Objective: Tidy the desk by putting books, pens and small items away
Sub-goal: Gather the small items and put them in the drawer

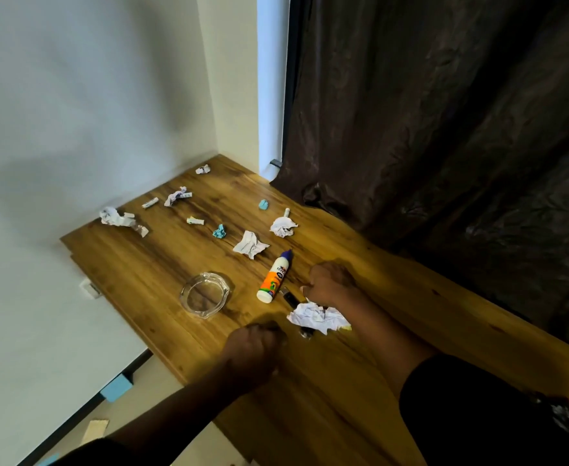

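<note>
On the wooden desk [343, 381] both hands sit knuckles-up with fingers curled under; the left hand [252, 351] seems clenched, though whether it holds anything I cannot tell; the right hand [331, 282] is curled just beside a small dark object [289, 296], grasp likewise unclear; the glue bottle [274, 276] lies on its side at nine o'clock of the right hand; a glass ashtray [205, 295] sits further at nine; a crumpled paper [318, 317] lies at six o'clock of the right hand; more paper scraps [250, 243] scatter toward twelve.
</note>
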